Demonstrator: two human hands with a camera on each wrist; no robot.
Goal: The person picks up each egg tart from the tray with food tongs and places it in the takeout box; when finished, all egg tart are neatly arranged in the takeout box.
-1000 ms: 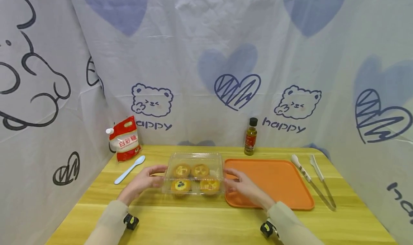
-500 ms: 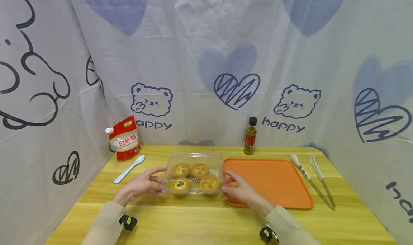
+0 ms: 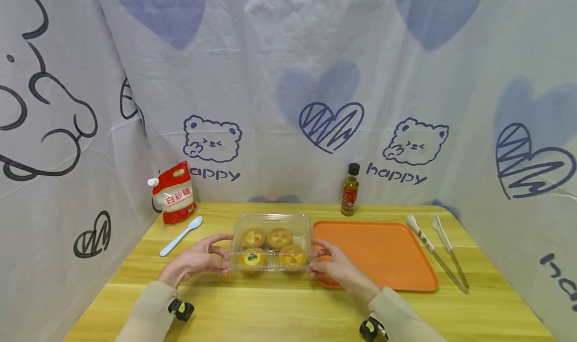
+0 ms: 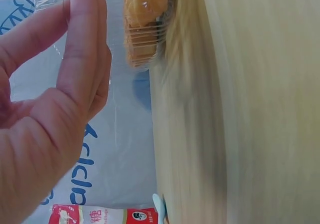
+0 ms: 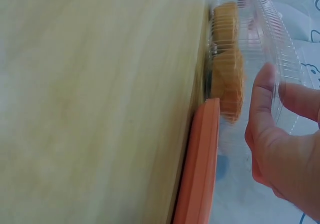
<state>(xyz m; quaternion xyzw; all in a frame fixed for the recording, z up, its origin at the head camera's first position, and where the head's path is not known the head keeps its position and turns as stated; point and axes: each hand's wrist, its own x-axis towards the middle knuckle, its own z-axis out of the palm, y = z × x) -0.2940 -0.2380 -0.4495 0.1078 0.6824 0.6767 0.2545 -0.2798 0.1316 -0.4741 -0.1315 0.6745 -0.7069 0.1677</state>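
A clear plastic clamshell box (image 3: 270, 221) holding several small tarts (image 3: 254, 238) sits mid-table, lid closed. My left hand (image 3: 215, 256) grips its front left corner, thumb low and fingers on top. My right hand (image 3: 322, 260) grips the front right corner the same way. In the left wrist view, the fingers (image 4: 82, 43) lie against the clear plastic beside a tart (image 4: 145, 23). The right wrist view shows my thumb (image 5: 262, 101) pressed on the ribbed box lid (image 5: 272, 38) above the tarts (image 5: 227, 68).
An orange tray (image 3: 383, 252) lies just right of the box, its edge (image 5: 200, 164) under my right hand. Metal tongs (image 3: 435, 252) lie further right. A small oil bottle (image 3: 350, 190) stands at the back. A red sugar pouch (image 3: 173, 193) and pale blue spoon (image 3: 181, 237) are back left.
Both hands slid from the box's sides toward its front corners and curled round them. The box has barely moved.
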